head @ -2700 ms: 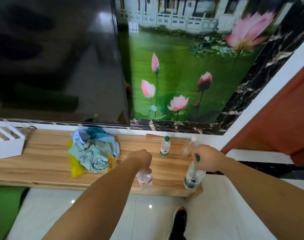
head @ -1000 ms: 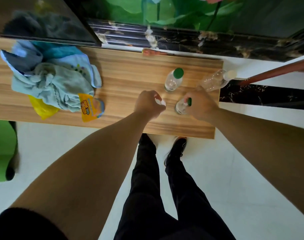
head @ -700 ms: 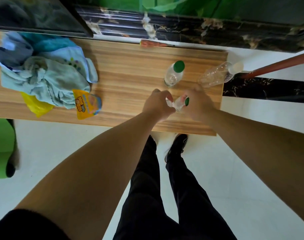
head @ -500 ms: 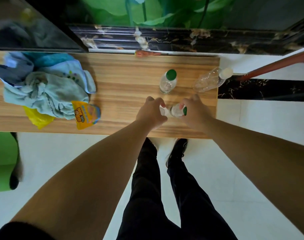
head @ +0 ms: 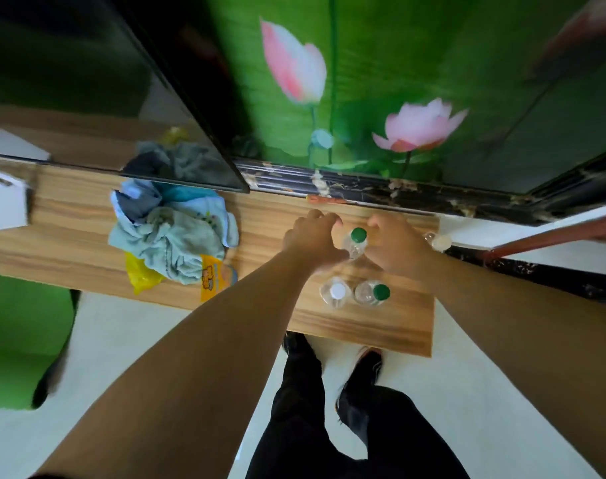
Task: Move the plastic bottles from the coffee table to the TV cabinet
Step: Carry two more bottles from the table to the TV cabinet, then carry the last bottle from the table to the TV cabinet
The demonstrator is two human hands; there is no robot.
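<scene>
Both hands at the back bottle (head: 355,240), near TV cabinet (head: 391,326) rear edge: left hand (head: 311,236) and right hand (head: 394,247) curled either side; grip unclear. White-cap bottle (head: 336,292) and green-cap bottle (head: 370,292) upright side by side, near front right corner.

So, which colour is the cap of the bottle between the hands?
Green cap, head view.
</scene>
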